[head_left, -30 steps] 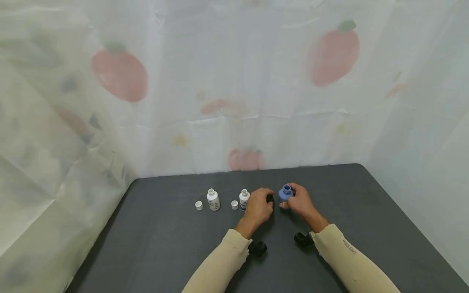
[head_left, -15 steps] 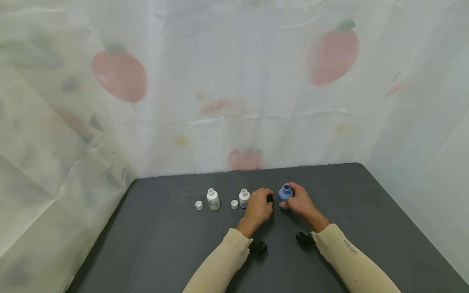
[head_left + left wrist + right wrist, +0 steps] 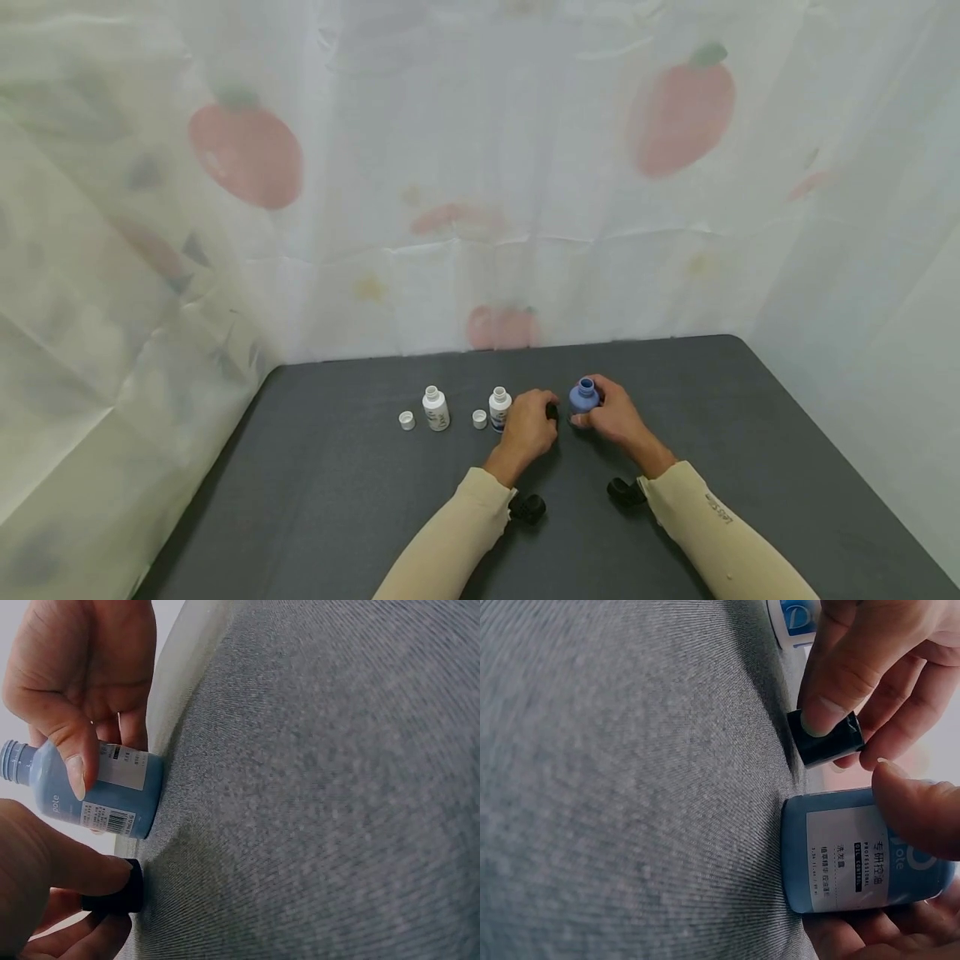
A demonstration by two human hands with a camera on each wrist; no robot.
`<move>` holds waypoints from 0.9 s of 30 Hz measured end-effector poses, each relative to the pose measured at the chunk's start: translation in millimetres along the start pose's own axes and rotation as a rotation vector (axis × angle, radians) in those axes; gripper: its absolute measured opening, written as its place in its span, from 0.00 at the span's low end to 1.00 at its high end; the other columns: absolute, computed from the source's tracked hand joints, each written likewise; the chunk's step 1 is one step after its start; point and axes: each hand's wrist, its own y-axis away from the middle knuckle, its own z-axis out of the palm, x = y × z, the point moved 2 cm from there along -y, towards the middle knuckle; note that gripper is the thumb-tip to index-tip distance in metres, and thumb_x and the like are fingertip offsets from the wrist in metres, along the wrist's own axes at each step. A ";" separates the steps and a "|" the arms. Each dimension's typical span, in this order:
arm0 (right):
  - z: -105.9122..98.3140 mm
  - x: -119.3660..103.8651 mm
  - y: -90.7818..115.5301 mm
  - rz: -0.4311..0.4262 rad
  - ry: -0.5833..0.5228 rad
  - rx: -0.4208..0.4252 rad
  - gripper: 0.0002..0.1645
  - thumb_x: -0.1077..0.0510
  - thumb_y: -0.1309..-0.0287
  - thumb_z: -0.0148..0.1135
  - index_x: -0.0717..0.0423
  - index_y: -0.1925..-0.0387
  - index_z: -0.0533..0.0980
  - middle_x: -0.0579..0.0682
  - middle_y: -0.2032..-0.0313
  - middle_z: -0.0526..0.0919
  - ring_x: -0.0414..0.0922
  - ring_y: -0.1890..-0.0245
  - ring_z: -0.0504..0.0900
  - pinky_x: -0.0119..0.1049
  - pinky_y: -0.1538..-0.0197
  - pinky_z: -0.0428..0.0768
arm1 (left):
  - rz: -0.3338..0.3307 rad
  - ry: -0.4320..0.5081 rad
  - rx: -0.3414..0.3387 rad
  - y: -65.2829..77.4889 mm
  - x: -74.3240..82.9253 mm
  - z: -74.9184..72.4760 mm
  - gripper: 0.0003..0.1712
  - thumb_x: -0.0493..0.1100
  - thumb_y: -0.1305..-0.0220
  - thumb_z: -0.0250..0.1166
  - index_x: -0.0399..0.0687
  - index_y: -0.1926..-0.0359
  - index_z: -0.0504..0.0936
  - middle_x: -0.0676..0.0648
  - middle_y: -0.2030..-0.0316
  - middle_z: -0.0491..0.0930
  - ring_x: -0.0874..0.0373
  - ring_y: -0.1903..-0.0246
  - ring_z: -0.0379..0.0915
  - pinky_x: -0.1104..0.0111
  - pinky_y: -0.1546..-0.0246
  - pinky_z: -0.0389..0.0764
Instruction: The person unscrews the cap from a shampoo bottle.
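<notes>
My right hand point(image 3: 617, 414) grips a small blue bottle point(image 3: 582, 399) round its body. The bottle stands upright on the table with its threaded neck uncapped; a white label with a barcode shows in the left wrist view. Just left of it, my left hand point(image 3: 529, 423) pinches a black cap point(image 3: 826, 739) between thumb and fingers, down at the table surface and apart from the bottle. Left of that hand stands an uncapped white bottle point(image 3: 499, 407), partly covered by the hand. Its neighbour is a white cap point(image 3: 480, 419).
Farther left on the dark grey table point(image 3: 337, 500) are another uncapped white bottle point(image 3: 436, 409) and a second white cap point(image 3: 407, 420). A pale curtain point(image 3: 570, 167) printed with fruit hangs behind the table's back edge and along both sides.
Almost nothing differs. My left hand has lowered very slightly with the black cap still pinched; my right hand keeps its hold on the blue bottle.
</notes>
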 end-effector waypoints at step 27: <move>-15.6 -43.0 12.9 -0.148 0.224 -0.074 0.46 0.39 0.25 0.58 0.55 0.19 0.54 0.64 0.22 0.61 0.68 0.23 0.62 0.71 0.28 0.67 | 0.063 0.231 0.096 32.0 -10.6 -110.7 0.26 0.47 0.31 0.70 0.44 0.35 0.83 0.43 0.32 0.79 0.43 0.28 0.71 0.44 0.30 0.75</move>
